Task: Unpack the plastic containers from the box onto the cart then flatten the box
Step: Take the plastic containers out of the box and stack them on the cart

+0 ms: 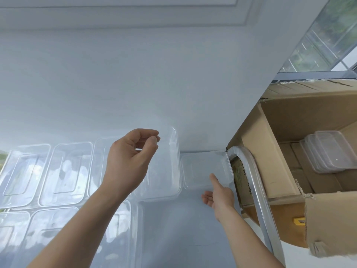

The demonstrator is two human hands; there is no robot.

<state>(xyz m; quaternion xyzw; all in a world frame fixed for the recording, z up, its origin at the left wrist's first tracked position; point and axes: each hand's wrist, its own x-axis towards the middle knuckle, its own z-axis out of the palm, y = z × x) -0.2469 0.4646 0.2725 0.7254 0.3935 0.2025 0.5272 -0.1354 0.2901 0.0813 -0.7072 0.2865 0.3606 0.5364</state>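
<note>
The cart (pixel 183 229) is running out of view at the near edge. Right of it, the open box (pixel 270 151) is still holding a stack of containers (pixel 328 151), their count hard to make out. Clear containers (pixel 65 171) are lying in rows at left, edges blurring together. The left hand (pixel 131 161) is hovering curled, apparently gripping nothing. The right hand (pixel 218 194) is reaching flat, fingertip touching the far-right container (pixel 202 167).
</note>
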